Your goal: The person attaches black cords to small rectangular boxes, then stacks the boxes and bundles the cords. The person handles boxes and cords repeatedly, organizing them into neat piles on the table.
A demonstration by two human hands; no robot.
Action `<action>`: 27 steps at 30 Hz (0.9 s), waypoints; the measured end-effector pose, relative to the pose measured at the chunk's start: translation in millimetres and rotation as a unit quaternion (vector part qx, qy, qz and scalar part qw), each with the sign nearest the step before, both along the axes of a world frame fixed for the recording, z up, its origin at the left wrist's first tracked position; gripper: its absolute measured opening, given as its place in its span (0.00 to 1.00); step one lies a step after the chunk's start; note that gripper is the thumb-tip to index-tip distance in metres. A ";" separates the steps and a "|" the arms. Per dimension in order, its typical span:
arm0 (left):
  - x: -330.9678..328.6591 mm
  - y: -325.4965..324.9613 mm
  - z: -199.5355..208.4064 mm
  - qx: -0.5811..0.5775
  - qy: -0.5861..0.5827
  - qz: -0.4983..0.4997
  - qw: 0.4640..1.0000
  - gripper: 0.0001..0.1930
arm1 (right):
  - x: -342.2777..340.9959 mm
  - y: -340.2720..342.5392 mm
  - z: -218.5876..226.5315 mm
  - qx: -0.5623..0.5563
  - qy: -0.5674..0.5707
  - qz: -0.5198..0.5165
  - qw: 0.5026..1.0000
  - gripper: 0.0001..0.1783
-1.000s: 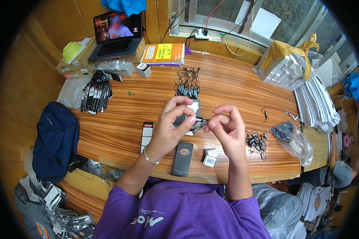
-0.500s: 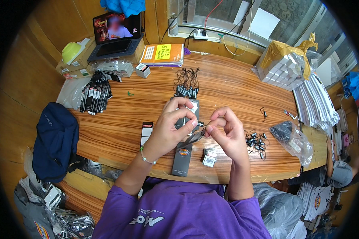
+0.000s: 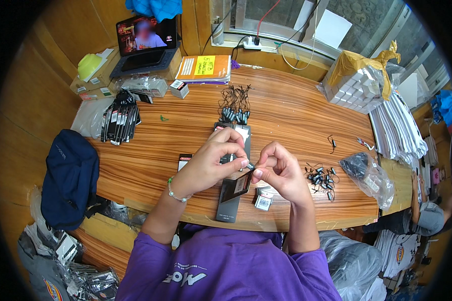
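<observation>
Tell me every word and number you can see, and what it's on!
I won't copy words out; writing shows on these, among others:
Yellow rectangular paper note: big dark handwriting, readable.
Purple cloth shirt: large white lettering, distorted.
Flat dark-grey rectangular card: pale print, too small.
White rectangular barcode label: too small.
Held dark rectangular tag: too blurred.
</observation>
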State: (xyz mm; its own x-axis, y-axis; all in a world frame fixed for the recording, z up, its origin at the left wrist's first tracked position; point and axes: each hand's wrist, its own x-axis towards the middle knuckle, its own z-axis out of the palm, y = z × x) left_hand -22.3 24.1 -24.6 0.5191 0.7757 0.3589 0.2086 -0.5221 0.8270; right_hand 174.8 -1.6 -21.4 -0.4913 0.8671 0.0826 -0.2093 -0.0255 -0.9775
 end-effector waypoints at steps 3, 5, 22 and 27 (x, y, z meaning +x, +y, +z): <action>-1.0 0.5 -0.4 -0.007 -0.001 -0.015 1.000 0.07 | -0.5 0.2 -7.5 0.001 0.029 -0.003 1.000 0.10; -1.9 1.4 -0.8 -0.006 0.004 -0.020 1.000 0.07 | -1.9 0.0 -12.7 0.004 0.037 -0.014 0.999 0.10; -2.0 -2.0 3.6 0.032 0.107 0.031 0.993 0.07 | -7.6 5.1 -30.5 -0.005 -0.049 -0.016 0.999 0.08; 15.8 -9.8 -8.6 0.101 0.034 0.136 0.985 0.18 | -2.9 17.7 -39.9 -0.042 0.008 -0.042 0.998 0.10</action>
